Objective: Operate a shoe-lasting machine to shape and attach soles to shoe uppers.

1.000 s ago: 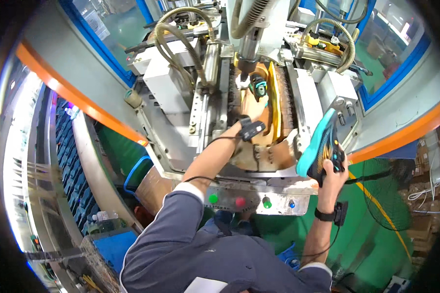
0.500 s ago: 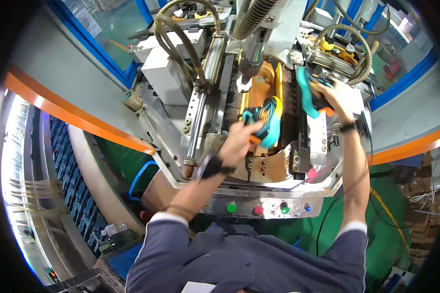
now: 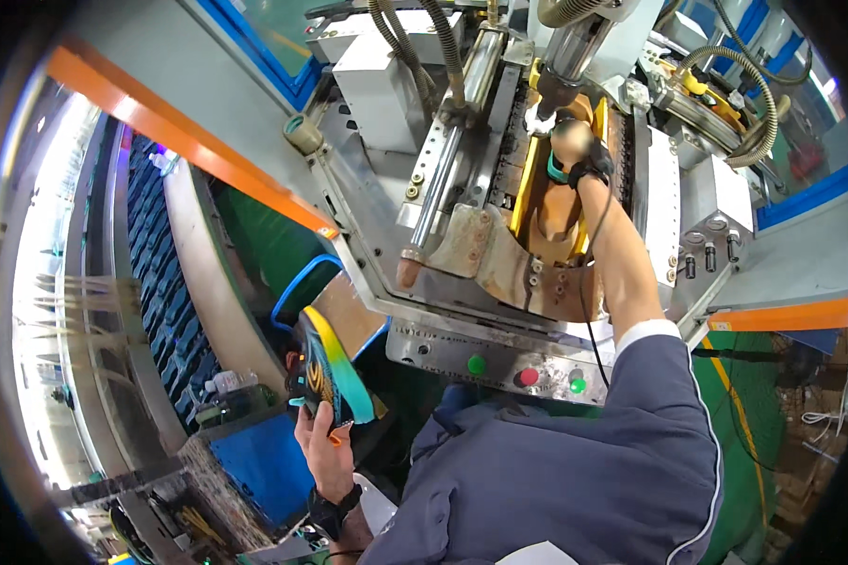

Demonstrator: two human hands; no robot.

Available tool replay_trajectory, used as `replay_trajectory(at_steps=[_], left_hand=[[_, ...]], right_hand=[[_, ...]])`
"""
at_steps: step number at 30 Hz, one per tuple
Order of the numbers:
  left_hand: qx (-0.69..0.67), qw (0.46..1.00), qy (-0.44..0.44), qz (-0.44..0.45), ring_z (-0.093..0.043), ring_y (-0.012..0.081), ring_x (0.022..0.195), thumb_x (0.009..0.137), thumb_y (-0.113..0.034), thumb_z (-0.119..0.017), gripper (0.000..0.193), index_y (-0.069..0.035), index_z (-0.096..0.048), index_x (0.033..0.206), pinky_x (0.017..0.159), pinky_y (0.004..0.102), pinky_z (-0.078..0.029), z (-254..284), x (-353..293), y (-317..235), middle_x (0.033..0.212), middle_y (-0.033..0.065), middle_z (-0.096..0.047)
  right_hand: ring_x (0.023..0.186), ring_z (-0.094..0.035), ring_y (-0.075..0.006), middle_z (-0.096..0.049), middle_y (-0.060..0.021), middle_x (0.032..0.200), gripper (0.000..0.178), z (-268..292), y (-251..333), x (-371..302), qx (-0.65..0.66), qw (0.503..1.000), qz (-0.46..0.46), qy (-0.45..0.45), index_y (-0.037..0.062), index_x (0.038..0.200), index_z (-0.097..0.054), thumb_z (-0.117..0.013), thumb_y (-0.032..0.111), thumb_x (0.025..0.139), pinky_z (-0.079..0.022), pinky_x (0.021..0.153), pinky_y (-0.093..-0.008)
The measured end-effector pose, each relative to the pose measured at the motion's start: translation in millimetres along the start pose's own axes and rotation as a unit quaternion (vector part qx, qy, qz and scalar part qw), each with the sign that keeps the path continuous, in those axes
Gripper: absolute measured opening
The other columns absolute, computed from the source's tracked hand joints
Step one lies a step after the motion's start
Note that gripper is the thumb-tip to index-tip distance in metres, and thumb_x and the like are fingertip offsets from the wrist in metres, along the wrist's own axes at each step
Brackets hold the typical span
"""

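Observation:
My left hand (image 3: 328, 460), well to the left of the machine, grips a dark sneaker (image 3: 322, 363) near one end. The sneaker has orange markings and a yellow-to-teal sole, and is held on end. My right hand (image 3: 572, 143) reaches into the yellow-sided cavity (image 3: 586, 226) of the press and is closed over another dark sneaker with a teal sole (image 3: 556, 170). Hand and wristband hide most of that second shoe. Beneath it, a brown foot-shaped pad (image 3: 554, 217) lies in the cavity. Just above the hand stands the metal press ram (image 3: 567, 58).
Green and red buttons line the front panel (image 3: 499, 369). A metal cylinder (image 3: 440, 179) and white box (image 3: 382, 99) flank the cavity on the left. Further left are an orange-edged guard (image 3: 188, 141), a dark conveyor (image 3: 165, 254) and a blue-topped box (image 3: 264, 461). A cable hangs beside my right forearm.
My left hand has carried its sneaker out of the cavity, down and left. My right hand has brought the other sneaker from the right side into the cavity. The view has swung left.

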State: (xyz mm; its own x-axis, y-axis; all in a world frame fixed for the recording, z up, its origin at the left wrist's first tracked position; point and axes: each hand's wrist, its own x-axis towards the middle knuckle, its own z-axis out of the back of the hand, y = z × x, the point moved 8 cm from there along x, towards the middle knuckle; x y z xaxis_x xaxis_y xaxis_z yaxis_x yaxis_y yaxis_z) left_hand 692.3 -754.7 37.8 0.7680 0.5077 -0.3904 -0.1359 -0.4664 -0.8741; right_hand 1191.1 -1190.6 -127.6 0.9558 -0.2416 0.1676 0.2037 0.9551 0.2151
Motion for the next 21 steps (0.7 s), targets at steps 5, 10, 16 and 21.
replay_trajectory(at_steps=[5,10,16,21], left_hand=[[-0.037,0.996,-0.078,0.015,-0.067,0.0168,0.088,0.092,-0.011,-0.063,0.025,-0.001,-0.058,0.114,0.074,0.0298,-0.054,28,-25,29,0.104,0.0079,-0.067],[-0.054,0.996,-0.062,0.016,-0.067,0.0182,0.091,0.092,-0.009,-0.062,0.026,0.000,-0.058,0.115,0.077,0.0314,-0.055,5,-32,39,0.107,0.0089,-0.067],[-0.022,1.000,-0.010,0.012,-0.067,0.0177,0.093,0.093,-0.009,-0.059,0.029,0.001,-0.055,0.120,0.078,0.0311,-0.055,-20,-41,43,0.110,0.0084,-0.066],[-0.010,0.999,-0.007,0.029,-0.065,0.0169,0.095,0.093,-0.011,-0.061,0.030,0.001,-0.055,0.120,0.079,0.0317,-0.054,-22,-43,52,0.111,0.0080,-0.065]], right_hand=[[0.101,-0.060,-0.0361,-0.061,-0.0216,0.110,0.045,160,59,-181,0.190,0.959,0.161,-0.138,-0.0002,0.119,-0.056,-0.066,0.013,0.077,-0.049,0.086,-0.0450],[0.083,-0.061,-0.0308,-0.061,-0.0100,0.087,0.014,143,109,-367,0.401,0.857,0.322,0.042,0.0060,0.093,-0.062,-0.065,0.008,0.079,-0.051,0.071,-0.0397],[0.099,-0.053,-0.0313,-0.052,-0.0124,0.101,0.022,-2,96,-430,0.291,0.882,0.345,0.139,0.0075,0.101,-0.056,-0.061,0.016,0.081,-0.051,0.073,-0.0449],[0.094,-0.055,-0.0323,-0.054,-0.0129,0.097,0.019,19,101,-412,0.367,0.863,0.326,0.116,0.0077,0.100,-0.058,-0.062,0.012,0.081,-0.051,0.073,-0.0425]])
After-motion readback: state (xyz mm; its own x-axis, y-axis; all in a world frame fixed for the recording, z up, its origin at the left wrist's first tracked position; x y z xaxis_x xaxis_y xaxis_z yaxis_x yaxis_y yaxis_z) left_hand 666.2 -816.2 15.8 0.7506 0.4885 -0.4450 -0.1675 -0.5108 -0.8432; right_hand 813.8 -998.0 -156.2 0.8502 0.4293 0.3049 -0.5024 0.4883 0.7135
